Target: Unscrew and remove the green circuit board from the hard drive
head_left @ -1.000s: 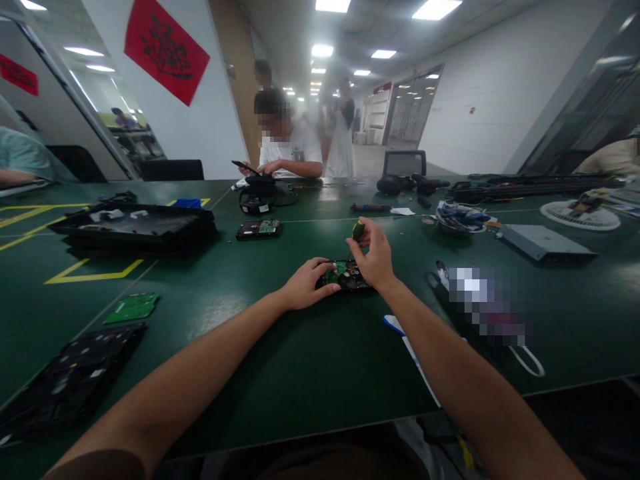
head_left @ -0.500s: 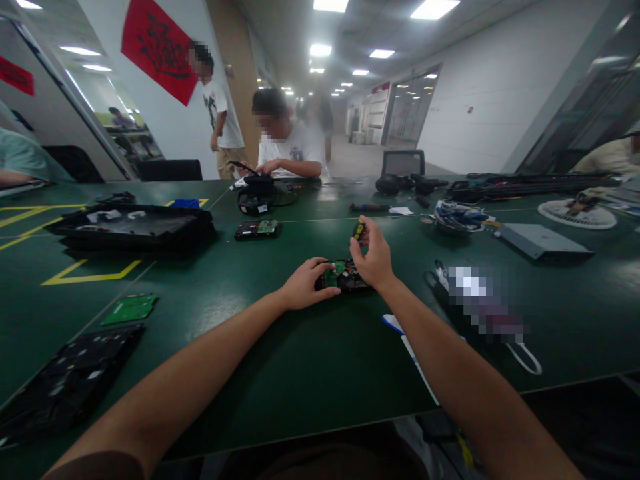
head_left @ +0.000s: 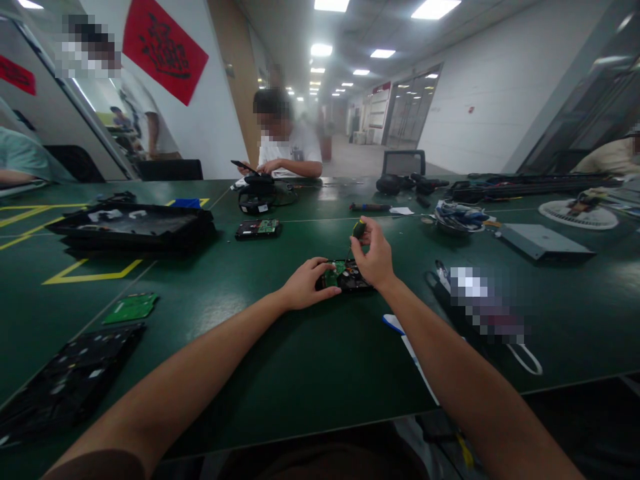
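Observation:
A hard drive (head_left: 356, 279) lies flat on the green table, its green circuit board (head_left: 336, 272) facing up. My left hand (head_left: 310, 285) is closed around the drive's left end, thumb on the near side and fingers over the far side. Pinched upright in my right hand (head_left: 374, 257) is a small screwdriver (head_left: 359, 230) with a yellow and dark handle. Its thin shaft points down to the drive; the tip's exact contact is too small to tell.
Another hard drive (head_left: 259, 229) sits farther back. At left are a loose green circuit board (head_left: 131, 309), a black drive casing (head_left: 70, 377) and black trays (head_left: 135, 227). A grey metal box (head_left: 545, 241) and a cable bundle (head_left: 459, 217) stand right. A person (head_left: 295, 147) sits opposite.
The screwdriver's handle has turned slightly in my right hand, showing less yellow. My left hand and the drive stay put. A person in the background has walked to the left.

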A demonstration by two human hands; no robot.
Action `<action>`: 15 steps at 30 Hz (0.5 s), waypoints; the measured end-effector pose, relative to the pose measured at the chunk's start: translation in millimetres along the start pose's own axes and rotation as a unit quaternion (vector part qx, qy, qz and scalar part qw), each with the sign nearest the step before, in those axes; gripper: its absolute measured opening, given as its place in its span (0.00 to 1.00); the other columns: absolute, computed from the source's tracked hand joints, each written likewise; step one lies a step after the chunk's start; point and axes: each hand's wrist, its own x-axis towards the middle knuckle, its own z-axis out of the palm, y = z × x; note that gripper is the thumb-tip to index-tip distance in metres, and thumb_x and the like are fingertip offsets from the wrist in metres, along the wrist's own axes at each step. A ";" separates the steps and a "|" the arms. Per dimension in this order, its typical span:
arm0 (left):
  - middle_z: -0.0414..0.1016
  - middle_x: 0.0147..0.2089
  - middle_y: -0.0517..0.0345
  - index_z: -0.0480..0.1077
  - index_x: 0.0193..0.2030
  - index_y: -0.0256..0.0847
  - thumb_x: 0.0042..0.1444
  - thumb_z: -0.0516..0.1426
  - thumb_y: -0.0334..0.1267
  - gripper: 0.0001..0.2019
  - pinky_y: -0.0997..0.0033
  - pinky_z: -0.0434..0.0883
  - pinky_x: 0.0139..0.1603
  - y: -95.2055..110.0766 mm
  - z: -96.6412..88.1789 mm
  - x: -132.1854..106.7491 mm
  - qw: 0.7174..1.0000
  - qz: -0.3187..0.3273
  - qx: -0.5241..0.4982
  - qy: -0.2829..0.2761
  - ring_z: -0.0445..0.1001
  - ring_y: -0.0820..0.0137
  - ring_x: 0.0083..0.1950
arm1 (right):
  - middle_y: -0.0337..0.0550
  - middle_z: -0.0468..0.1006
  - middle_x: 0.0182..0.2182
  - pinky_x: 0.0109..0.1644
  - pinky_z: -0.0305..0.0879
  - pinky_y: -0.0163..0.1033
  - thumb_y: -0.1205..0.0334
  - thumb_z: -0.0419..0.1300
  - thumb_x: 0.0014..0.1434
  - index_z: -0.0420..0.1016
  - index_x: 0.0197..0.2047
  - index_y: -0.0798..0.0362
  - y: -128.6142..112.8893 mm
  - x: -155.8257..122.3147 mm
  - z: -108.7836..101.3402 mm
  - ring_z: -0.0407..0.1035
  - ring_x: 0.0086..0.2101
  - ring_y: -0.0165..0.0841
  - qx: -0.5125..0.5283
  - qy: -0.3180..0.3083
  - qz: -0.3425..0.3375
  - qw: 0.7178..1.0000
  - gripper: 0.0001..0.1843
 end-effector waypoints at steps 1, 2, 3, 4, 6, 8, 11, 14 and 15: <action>0.67 0.67 0.41 0.69 0.66 0.45 0.60 0.61 0.63 0.34 0.44 0.70 0.66 -0.5 0.4 0.1 1.000 0.000 -0.001 0.001 0.69 0.48 0.66 | 0.52 0.74 0.56 0.47 0.80 0.51 0.55 0.60 0.68 0.60 0.68 0.45 -0.1 0.0 -0.1 0.76 0.47 0.42 -0.008 0.004 -0.002 1.000 0.28; 0.67 0.66 0.41 0.69 0.66 0.45 0.60 0.61 0.63 0.34 0.44 0.70 0.66 -1.0 1.0 0.2 1.000 0.001 -0.002 0.002 0.69 0.48 0.66 | 0.52 0.74 0.55 0.45 0.80 0.51 0.54 0.62 0.67 0.61 0.67 0.45 -0.3 0.0 -0.2 0.75 0.47 0.43 -0.016 0.007 -0.005 1.000 0.28; 0.67 0.66 0.42 0.69 0.66 0.45 0.59 0.61 0.62 0.34 0.44 0.70 0.66 -1.5 1.5 0.2 1.000 0.002 -0.003 0.004 0.69 0.48 0.66 | 0.52 0.74 0.55 0.44 0.80 0.51 0.53 0.62 0.66 0.62 0.66 0.45 -0.5 0.1 -0.3 0.75 0.46 0.43 -0.023 0.008 -0.007 1.000 0.28; 0.68 0.66 0.42 0.69 0.66 0.46 0.59 0.62 0.62 0.33 0.44 0.70 0.67 -2.0 1.9 0.2 1.000 0.003 -0.005 0.006 0.69 0.49 0.66 | 0.52 0.74 0.55 0.44 0.80 0.51 0.53 0.62 0.66 0.62 0.66 0.44 -0.6 0.2 -0.3 0.75 0.46 0.43 -0.026 0.008 -0.009 1.000 0.27; 0.68 0.66 0.42 0.69 0.66 0.46 0.59 0.62 0.63 0.34 0.45 0.70 0.67 -2.4 2.2 0.2 1.000 0.005 -0.005 0.007 0.69 0.49 0.66 | 0.52 0.75 0.54 0.46 0.80 0.52 0.54 0.60 0.68 0.61 0.67 0.44 -0.3 0.4 -0.2 0.75 0.47 0.43 -0.019 0.005 -0.007 1.000 0.27; 0.67 0.66 0.42 0.69 0.66 0.45 0.59 0.61 0.63 0.34 0.46 0.70 0.67 -2.1 1.8 0.1 1.000 0.006 -0.004 0.007 0.69 0.49 0.66 | 0.52 0.76 0.54 0.50 0.79 0.53 0.56 0.58 0.69 0.59 0.69 0.45 0.8 0.7 -0.3 0.76 0.46 0.42 -0.004 0.001 -0.004 1.000 0.27; 0.68 0.66 0.41 0.69 0.65 0.45 0.60 0.61 0.63 0.34 0.46 0.70 0.66 -1.2 0.9 0.1 1.000 0.007 -0.002 0.006 0.70 0.49 0.66 | 0.52 0.76 0.55 0.50 0.80 0.54 0.56 0.58 0.69 0.59 0.69 0.44 2.6 1.1 -1.7 0.77 0.46 0.42 -0.002 0.002 -0.004 1.000 0.28; 0.68 0.66 0.41 0.69 0.66 0.44 0.60 0.61 0.63 0.34 0.45 0.70 0.67 -0.9 0.7 0.3 1.000 0.007 0.003 0.004 0.69 0.49 0.66 | 0.52 0.74 0.55 0.47 0.80 0.53 0.54 0.61 0.68 0.61 0.68 0.43 3.2 0.9 -3.0 0.75 0.47 0.43 -0.028 0.008 -0.016 0.999 0.27; 0.68 0.66 0.40 0.69 0.66 0.43 0.60 0.60 0.63 0.34 0.46 0.70 0.67 -0.9 0.7 0.4 1.000 0.006 0.006 0.003 0.69 0.49 0.66 | 0.52 0.74 0.55 0.47 0.80 0.53 0.53 0.61 0.68 0.62 0.68 0.43 3.3 0.7 -3.0 0.75 0.47 0.44 -0.035 0.007 -0.020 0.999 0.27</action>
